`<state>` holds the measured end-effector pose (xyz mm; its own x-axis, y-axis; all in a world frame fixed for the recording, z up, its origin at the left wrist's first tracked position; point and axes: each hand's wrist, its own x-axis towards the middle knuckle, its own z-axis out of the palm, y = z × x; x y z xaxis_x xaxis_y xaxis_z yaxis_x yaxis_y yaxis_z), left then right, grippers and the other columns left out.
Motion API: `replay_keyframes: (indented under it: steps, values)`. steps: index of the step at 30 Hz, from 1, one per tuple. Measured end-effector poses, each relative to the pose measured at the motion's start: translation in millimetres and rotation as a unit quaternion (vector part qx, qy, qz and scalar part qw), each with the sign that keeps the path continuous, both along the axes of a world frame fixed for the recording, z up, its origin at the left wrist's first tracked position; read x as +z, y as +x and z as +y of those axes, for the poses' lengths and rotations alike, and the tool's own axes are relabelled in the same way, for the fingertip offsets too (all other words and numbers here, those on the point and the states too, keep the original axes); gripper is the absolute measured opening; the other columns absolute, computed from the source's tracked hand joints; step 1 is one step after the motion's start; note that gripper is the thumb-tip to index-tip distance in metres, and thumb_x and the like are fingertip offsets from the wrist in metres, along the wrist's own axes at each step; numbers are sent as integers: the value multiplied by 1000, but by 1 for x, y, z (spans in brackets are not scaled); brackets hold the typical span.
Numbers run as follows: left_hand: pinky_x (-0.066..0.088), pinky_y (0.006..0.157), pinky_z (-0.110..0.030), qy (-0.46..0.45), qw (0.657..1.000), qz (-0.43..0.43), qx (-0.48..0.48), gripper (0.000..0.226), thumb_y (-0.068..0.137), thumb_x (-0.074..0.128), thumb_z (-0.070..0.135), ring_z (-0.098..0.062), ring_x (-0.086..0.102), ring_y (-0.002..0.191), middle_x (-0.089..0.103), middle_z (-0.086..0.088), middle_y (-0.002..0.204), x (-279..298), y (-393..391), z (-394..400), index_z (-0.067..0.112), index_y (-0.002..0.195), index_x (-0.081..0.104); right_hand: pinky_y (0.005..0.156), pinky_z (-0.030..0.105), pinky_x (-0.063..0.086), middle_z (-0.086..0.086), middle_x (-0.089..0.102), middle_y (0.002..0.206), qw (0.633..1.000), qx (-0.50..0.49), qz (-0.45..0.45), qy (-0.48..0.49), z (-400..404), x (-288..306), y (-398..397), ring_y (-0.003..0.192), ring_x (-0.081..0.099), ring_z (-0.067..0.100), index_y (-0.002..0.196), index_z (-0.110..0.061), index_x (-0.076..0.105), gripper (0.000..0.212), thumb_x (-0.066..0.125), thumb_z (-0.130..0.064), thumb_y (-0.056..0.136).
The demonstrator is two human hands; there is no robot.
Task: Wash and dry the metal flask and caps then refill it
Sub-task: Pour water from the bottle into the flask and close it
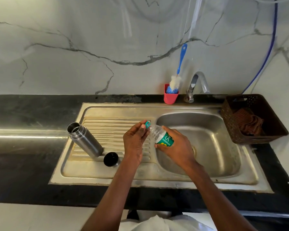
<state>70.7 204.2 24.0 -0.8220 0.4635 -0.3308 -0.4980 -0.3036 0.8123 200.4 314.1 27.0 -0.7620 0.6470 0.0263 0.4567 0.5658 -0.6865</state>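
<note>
A clear plastic water bottle point(160, 133) with a green label is held tilted over the divide between drainboard and basin, its neck pointing up-left. The bottle body is gripped by the right hand point(175, 144), fingers curled round the label. The teal bottle cap point(147, 124) is pinched by the left hand point(135, 140), thumb and fingers closed on it; whether the cap is loose or tight cannot be told.

The metal flask point(84, 140) is stood upright and uncapped on the left edge of the ribbed drainboard point(110, 130), mouth open. A black flask cap point(111, 159) is laid just beside the flask base, to its right, on the flat part of the sink point(140, 179). Neither is touched by a hand.

At the back of the black bench point(23, 114), a red cup point(170, 97) is seen holding a blue-handled bottle brush point(177, 80), bristles down. A chrome tap point(198, 84) is set just right of the cup, spout over the basin. A dark brown perforated basket point(257, 137) is placed right of the basin, with a brown cloth point(249, 122) inside.
</note>
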Motion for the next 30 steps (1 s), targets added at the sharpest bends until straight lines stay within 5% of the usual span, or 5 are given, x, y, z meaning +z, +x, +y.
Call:
replay_keyframes:
  steps: [8,17,22,25,30]
  values:
    - [61,93,-37,10,999,-37,-19,28,81,79,10,-25,76,95,79,-17,105,10,1,2,1,107,77,94,38,53,-13,66,123,999,23,2,26,13,8,4,104,62,9,145,-31,53,84,83,-59,72]
    - [63,90,-35,-10,999,-23,-44,15,90,70,2,-22,78,94,80,-13,101,14,1,1,1,103,76,98,45,54,21,72,119,809,68,16,-584,29,10,22,103,71,33,125,-5,69,54,75,-46,90]
    - [64,85,-36,-41,984,-90,151,6,93,74,-1,-27,74,100,79,-7,90,14,-7,9,4,91,75,76,11,52,-16,68,121,986,39,46,-158,28,-7,32,97,67,-2,134,-28,62,59,64,-64,88]
    - [65,81,-34,-25,983,-101,152,5,93,73,0,-24,74,95,79,-6,89,16,-4,21,5,92,75,72,16,51,-18,68,113,991,-19,129,27,27,-24,33,90,64,-4,125,-29,67,47,60,-62,94]
    - [64,85,-38,-34,991,-64,116,15,92,73,-3,-20,75,90,80,-6,93,19,12,33,8,84,80,43,22,39,15,74,85,791,-122,49,-598,52,0,38,49,57,20,115,-11,74,50,61,-53,92]
